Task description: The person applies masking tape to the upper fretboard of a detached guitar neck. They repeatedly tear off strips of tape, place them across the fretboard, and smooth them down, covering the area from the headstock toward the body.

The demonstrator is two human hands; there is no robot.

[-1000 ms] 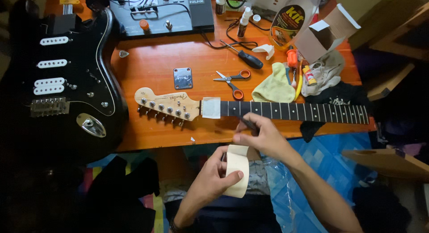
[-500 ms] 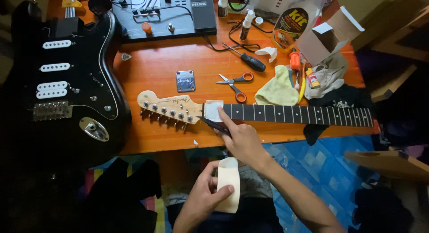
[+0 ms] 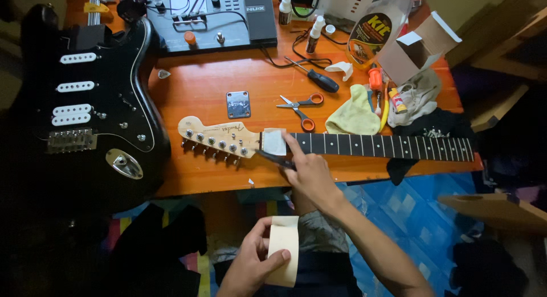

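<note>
Detached guitar neck with pale maple headstock and dark fretboard (image 3: 342,143) lies lengthwise along the near edge of the orange wooden tabletop (image 3: 199,92), headstock toward the black electric guitar body with white pickups (image 3: 91,114). A patch of cream masking tape (image 3: 274,141) sits across the neck right where headstock meets fretboard. Right hand (image 3: 307,171) reaches over the table edge, forefinger stretched out and pressing on the tape's right edge; a dark slim tool (image 3: 273,158) is pinched under the thumb, its kind not clear. Left hand (image 3: 253,263) is down at the lap, closed around a cream roll or strip of masking tape (image 3: 283,250), thumb across its face. Step in hand, as I judge it: smoothing or trimming tape laid over the nut end of the neck. Next move likely calls for steady fingertip pressure along the tape edges, and care with the tool near the wood. Orange-handled scissors (image 3: 301,108), a square metal neck plate (image 3: 238,104), a black-handled screwdriver (image 3: 316,77) and a yellow-green cloth (image 3: 353,112) lie just beyond the neck, untouched.
</note>
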